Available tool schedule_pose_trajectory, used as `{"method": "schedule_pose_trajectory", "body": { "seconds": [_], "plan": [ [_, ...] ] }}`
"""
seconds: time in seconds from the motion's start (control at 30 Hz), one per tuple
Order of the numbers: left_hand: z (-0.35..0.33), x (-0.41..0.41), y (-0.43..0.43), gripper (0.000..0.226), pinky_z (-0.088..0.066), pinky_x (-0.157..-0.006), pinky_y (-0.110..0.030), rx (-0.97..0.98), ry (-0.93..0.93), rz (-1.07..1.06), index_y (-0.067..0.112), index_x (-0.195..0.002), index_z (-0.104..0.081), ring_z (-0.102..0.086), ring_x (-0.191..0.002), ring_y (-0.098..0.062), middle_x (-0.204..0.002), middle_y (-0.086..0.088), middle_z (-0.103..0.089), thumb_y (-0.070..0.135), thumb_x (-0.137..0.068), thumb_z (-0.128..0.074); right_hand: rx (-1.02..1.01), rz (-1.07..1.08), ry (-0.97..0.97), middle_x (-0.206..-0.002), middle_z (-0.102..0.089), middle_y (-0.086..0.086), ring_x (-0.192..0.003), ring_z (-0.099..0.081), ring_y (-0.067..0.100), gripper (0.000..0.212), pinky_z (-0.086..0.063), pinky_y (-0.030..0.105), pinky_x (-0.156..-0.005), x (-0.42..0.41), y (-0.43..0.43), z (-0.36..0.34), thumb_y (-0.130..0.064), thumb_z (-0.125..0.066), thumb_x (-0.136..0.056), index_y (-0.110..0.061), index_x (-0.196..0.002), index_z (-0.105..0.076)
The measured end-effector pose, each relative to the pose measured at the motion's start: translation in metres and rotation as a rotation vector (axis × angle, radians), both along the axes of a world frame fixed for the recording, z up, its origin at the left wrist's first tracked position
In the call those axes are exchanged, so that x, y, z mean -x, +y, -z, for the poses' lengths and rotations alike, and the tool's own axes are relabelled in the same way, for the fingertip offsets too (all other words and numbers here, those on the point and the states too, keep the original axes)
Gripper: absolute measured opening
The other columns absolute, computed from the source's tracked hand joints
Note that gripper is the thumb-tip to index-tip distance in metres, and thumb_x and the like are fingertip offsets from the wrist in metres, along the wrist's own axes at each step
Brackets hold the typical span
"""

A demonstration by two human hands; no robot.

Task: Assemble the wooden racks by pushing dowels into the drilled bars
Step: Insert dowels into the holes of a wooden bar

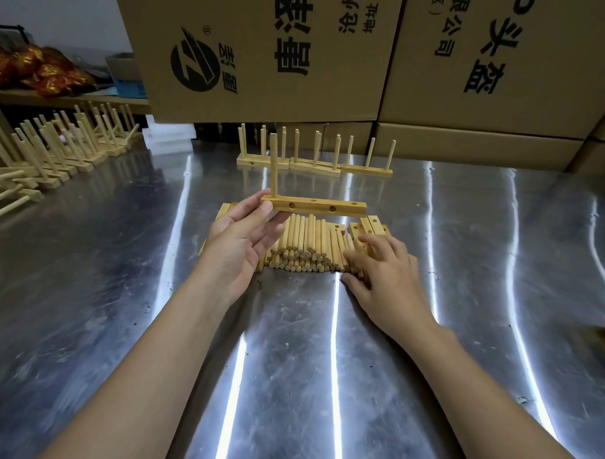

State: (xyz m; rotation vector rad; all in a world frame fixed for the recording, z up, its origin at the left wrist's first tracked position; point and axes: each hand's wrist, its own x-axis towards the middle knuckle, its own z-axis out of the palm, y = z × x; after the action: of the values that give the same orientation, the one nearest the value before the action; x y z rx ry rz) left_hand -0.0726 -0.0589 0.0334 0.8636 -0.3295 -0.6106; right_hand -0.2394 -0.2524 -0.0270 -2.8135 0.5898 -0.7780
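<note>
Our right hand (pixel 385 266) lies loosely spread over the 3 o'clock end of the dowel pile (pixel 304 243), gripping nothing we can see. Beyond it, our left hand (pixel 240 241) pinches the 9 o'clock end of the drilled bar (pixel 315 206), one dowel (pixel 274 163) upright in it; we judge dowels light, stiff, smooth, best pinched mid-length. Finished racks (pixel 313 162) stand at 12 o'clock.

The left hand (pixel 239 241) pinches the left end of a bar (pixel 322 206) carrying one upright dowel (pixel 274 166), held above the dowel pile (pixel 304 243). The right hand (pixel 385 266) rests flat on the pile's right side. Racks (pixel 313 164) stand behind on the counter (pixel 120 291).
</note>
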Motion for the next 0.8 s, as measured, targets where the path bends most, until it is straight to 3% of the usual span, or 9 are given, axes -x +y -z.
{"method": "schedule_pose_trajectory", "body": {
  "seconds": [0.13, 0.23, 0.3, 0.47, 0.67, 0.73, 0.8],
  "plan": [
    [0.0, 0.0, 0.0, 0.035, -0.063, -0.077, -0.025, -0.002, 0.006, 0.004, 0.01, -0.131, -0.069, -0.075, -0.116, -0.03, -0.124, -0.017, -0.077, 0.009, -0.096, -0.074, 0.021, -0.004, -0.061, -0.136, -0.059, -0.004, -0.135, -0.04, 0.018, 0.016, -0.03, 0.037, -0.101, -0.004, 0.0, 0.001, -0.033, -0.084, -0.087, -0.026, -0.1, -0.078],
    [0.001, 0.0, 0.0, 0.035, -0.063, -0.077, -0.025, -0.006, 0.013, 0.003, 0.01, -0.131, -0.07, -0.075, -0.116, -0.029, -0.124, -0.016, -0.077, 0.01, -0.096, -0.074, 0.024, 0.007, -0.103, -0.127, -0.064, -0.004, -0.128, -0.044, 0.017, 0.007, -0.028, 0.032, -0.097, -0.005, 0.004, 0.0, -0.025, -0.084, -0.087, -0.023, -0.091, -0.078],
    [0.001, 0.0, 0.0, 0.036, -0.063, -0.077, -0.025, -0.005, 0.021, 0.003, 0.01, -0.131, -0.07, -0.075, -0.116, -0.029, -0.125, -0.016, -0.076, 0.011, -0.095, -0.075, 0.042, 0.013, -0.154, -0.124, -0.066, -0.004, -0.126, -0.046, 0.017, 0.005, -0.03, 0.034, -0.095, -0.005, 0.004, -0.001, -0.023, -0.083, -0.087, -0.021, -0.089, -0.078],
    [0.002, -0.002, 0.0, 0.039, -0.062, -0.077, -0.025, -0.005, 0.028, -0.007, 0.01, -0.133, -0.069, -0.075, -0.116, -0.028, -0.125, -0.015, -0.076, 0.013, -0.094, -0.076, 0.03, 0.029, -0.062, -0.135, -0.062, -0.004, -0.135, -0.042, 0.019, 0.025, -0.034, 0.041, -0.103, -0.006, 0.006, -0.002, -0.045, -0.084, -0.085, -0.023, -0.097, -0.079],
    [0.004, -0.003, -0.001, 0.04, -0.062, -0.078, -0.025, -0.012, 0.028, -0.007, 0.01, -0.132, -0.07, -0.075, -0.115, -0.026, -0.123, -0.012, -0.078, 0.015, -0.093, -0.076, 0.072, 0.103, -0.161, -0.12, -0.07, -0.008, -0.122, -0.054, 0.018, 0.009, -0.033, 0.036, -0.099, -0.006, 0.008, -0.013, -0.028, -0.078, -0.089, -0.021, -0.083, -0.077],
    [0.004, -0.004, -0.001, 0.034, -0.062, -0.077, -0.025, -0.02, 0.045, -0.008, 0.011, -0.131, -0.07, -0.076, -0.115, -0.024, -0.123, -0.009, -0.078, 0.015, -0.098, -0.073, -0.011, 0.188, -0.307, -0.108, -0.072, -0.011, -0.111, -0.06, 0.017, 0.007, -0.037, 0.035, -0.093, -0.003, 0.006, -0.021, -0.029, -0.07, -0.093, -0.024, -0.09, -0.074],
    [0.004, -0.006, -0.002, 0.025, -0.06, -0.077, -0.024, -0.026, 0.081, -0.006, 0.013, -0.127, -0.071, -0.076, -0.113, -0.021, -0.122, -0.005, -0.078, 0.017, -0.102, -0.068, -0.28, 0.159, -0.522, -0.098, -0.073, -0.014, -0.098, -0.067, 0.012, 0.007, -0.05, 0.033, -0.087, 0.004, 0.0, -0.031, -0.026, -0.064, -0.097, -0.027, -0.099, -0.071]
  ]
}}
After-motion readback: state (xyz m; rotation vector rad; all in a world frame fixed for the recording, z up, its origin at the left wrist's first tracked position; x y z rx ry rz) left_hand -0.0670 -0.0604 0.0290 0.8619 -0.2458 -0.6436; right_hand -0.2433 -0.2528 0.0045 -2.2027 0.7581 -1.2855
